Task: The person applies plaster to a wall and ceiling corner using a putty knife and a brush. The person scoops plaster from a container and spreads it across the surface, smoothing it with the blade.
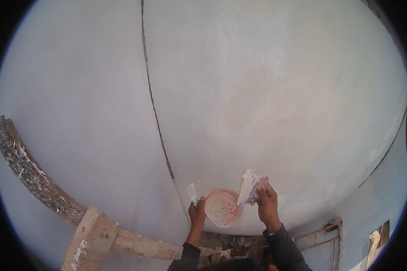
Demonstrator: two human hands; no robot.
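My left hand [197, 216] closes at the left side of a round tub [206, 214] with a reddish rim, thumb toward the rim. Inside the tub lies pale, creamy putty [222, 205]. A small flat white piece [191, 193] sticks up past my left fingers; whether they also grip it, I cannot tell. My right hand [268, 207] is closed on a putty knife [248, 187] with a broad, putty-coated blade and a smeared pinkish handle end. The blade stands upright by the tub's right edge.
Ahead rises a pale plastered wall [257, 113] with a dark vertical groove [152, 99]. At lower left, a rough wooden beam [36, 174] meets a plaster-splashed post [92, 235]. Rubble [244, 241] lies below, and a rusty metal frame [316, 235] stands at lower right.
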